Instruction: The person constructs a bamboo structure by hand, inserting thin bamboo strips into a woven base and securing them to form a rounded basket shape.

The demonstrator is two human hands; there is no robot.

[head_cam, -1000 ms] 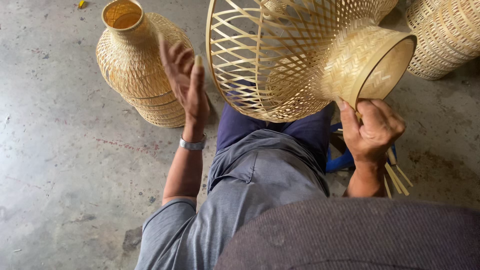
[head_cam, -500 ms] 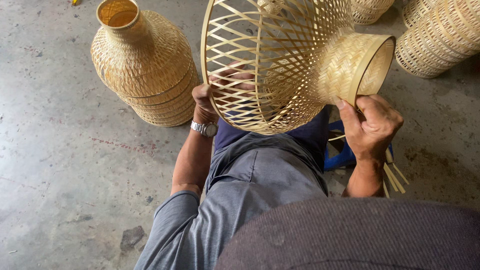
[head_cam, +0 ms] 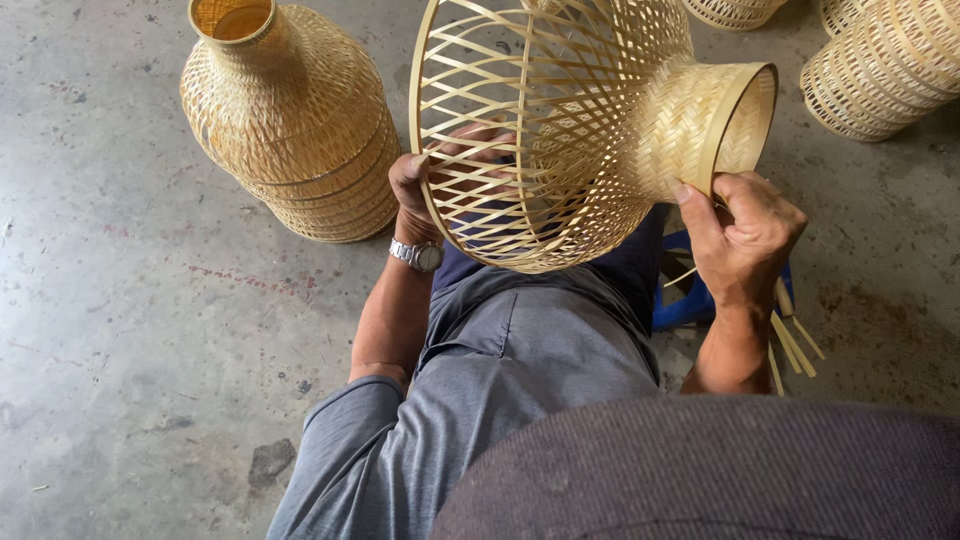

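Observation:
I hold an open-weave bamboo basket [head_cam: 560, 130], shaped like a lampshade, on its side above my lap. Its wide open mouth faces left and its tightly woven narrow neck points right. My left hand [head_cam: 425, 185], with a metal wristwatch, grips the lower rim of the wide mouth, and its fingers show through the lattice inside. My right hand [head_cam: 745, 235] is closed on the lower edge of the neck's rim. Thin bamboo strips [head_cam: 790, 340] stick out below my right wrist.
A finished bottle-shaped bamboo basket [head_cam: 290, 120] stands on the concrete floor [head_cam: 130, 330] to the left. More woven baskets [head_cam: 880, 70] sit at the top right. A blue stool [head_cam: 690, 300] shows under my right forearm. My grey shirt fills the lower middle.
My left hand was raised and open beside the standing basket; it has moved right and taken hold of the held basket's wide rim. My right hand has stayed on the neck.

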